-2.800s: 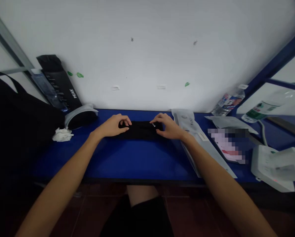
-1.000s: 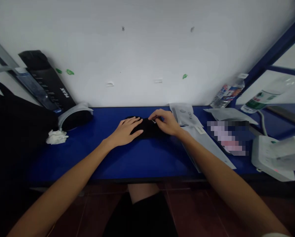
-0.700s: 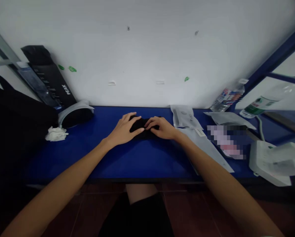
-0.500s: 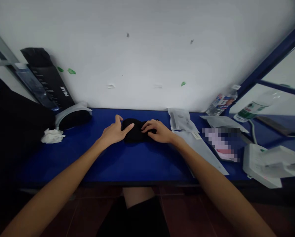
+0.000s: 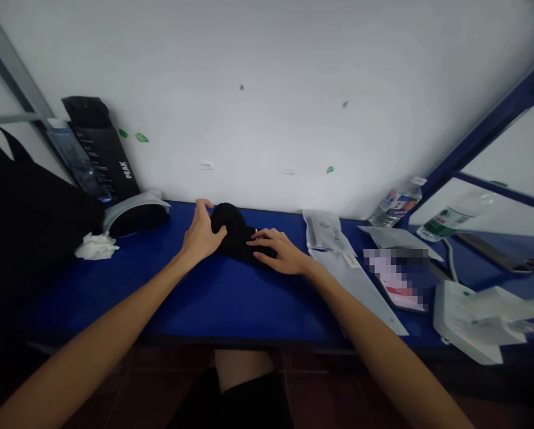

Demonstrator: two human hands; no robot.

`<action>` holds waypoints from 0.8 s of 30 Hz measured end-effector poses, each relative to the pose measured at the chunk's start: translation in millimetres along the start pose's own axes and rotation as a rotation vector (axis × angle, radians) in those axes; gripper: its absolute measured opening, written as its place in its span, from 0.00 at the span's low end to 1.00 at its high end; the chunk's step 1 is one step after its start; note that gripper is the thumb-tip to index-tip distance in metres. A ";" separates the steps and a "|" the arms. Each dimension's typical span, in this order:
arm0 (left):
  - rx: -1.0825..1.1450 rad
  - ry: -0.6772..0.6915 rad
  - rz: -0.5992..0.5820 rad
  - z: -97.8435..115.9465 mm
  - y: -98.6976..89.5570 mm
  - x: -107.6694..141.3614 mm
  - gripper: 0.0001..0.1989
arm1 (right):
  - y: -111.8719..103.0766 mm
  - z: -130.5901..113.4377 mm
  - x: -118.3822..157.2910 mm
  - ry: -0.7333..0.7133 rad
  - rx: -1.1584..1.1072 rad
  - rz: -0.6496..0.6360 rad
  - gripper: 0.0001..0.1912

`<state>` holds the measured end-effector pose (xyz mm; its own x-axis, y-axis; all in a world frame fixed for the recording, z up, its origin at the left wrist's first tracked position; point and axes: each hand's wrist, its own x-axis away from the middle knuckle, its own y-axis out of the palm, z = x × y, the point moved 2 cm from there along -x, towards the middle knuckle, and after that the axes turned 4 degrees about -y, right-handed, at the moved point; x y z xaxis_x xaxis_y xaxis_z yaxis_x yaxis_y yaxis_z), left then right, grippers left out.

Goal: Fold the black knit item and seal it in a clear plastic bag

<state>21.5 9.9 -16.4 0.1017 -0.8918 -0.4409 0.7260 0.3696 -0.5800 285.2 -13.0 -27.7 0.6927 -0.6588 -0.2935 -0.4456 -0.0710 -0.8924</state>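
Note:
A black, soft-looking item (image 5: 231, 229) with a rounded left end lies on the blue table; its exact kind does not show. My left hand (image 5: 200, 235) grips the rounded end, thumb on the near face and fingers bent behind it. At the flatter right end, my right hand (image 5: 279, 251) has its fingers over the top and its thumb on the near side, with black material between them. A small white mark shows on the item by the right fingertips. Part of the right end is hidden under that hand.
To the left are a black bag (image 5: 30, 226), crumpled tissue (image 5: 96, 246), a black rounded item in a pale wrap (image 5: 137, 214) and a PEAK bottle (image 5: 103, 149). To the right are plastic pouches (image 5: 324, 231), a phone (image 5: 398, 283), bottles (image 5: 396, 202) and a white power strip (image 5: 467, 322).
The black item's left end has shifted left and risen, so the item now slants down to the right. My left hand moved with it; my right hand is slightly lower. The view tilted a little.

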 end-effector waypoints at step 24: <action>0.234 0.331 -0.175 6.8 29.8 29.1 0.49 | 25.0 14.8 -5.7 -0.056 -0.113 0.139 0.21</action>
<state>50.7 -6.8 -41.9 -0.2326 -0.7897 -0.5677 0.8510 0.1173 -0.5119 278.6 0.1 -53.3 0.6489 -0.6259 -0.4327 -0.5981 -0.0680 -0.7985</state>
